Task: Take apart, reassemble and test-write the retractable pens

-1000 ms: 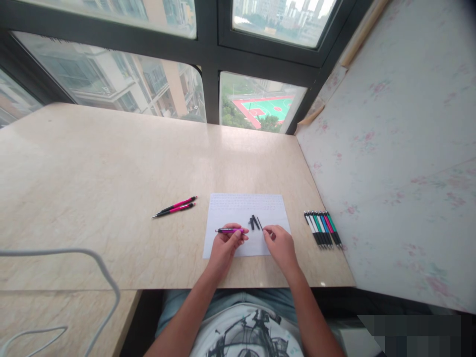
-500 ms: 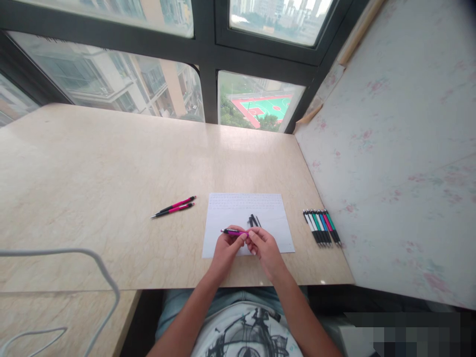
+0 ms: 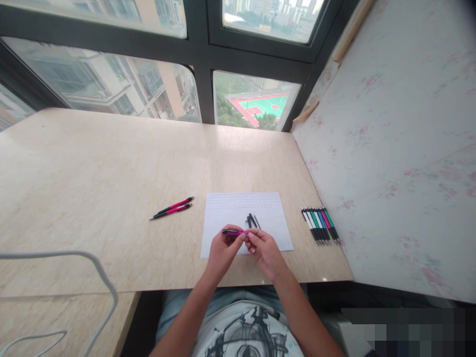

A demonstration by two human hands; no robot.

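Observation:
Over a white sheet of paper [image 3: 219,215] with rows of writing along its top, my left hand [image 3: 223,253] is closed around a purple pen barrel [image 3: 233,232] with a dark clip end pointing left. My right hand [image 3: 266,250] pinches at the barrel's right end, thumb and finger together; whether a small part sits between those fingertips is too fine to make out. Just beyond my fingers, several small black pen parts [image 3: 253,219] lie on the paper, partly hidden by my hands.
Two pink-and-black pens [image 3: 171,210] lie to the left of the paper. On the right, a row of several pens [image 3: 320,225] in white, green, blue and pink lies near the papered wall [image 3: 390,173]. A grey cable [image 3: 100,270] loops over the lower left, and windows [image 3: 256,101] stand behind the table.
The whole view has shifted slightly with my head. Both hands stay together at the purple barrel, with barely any movement between them.

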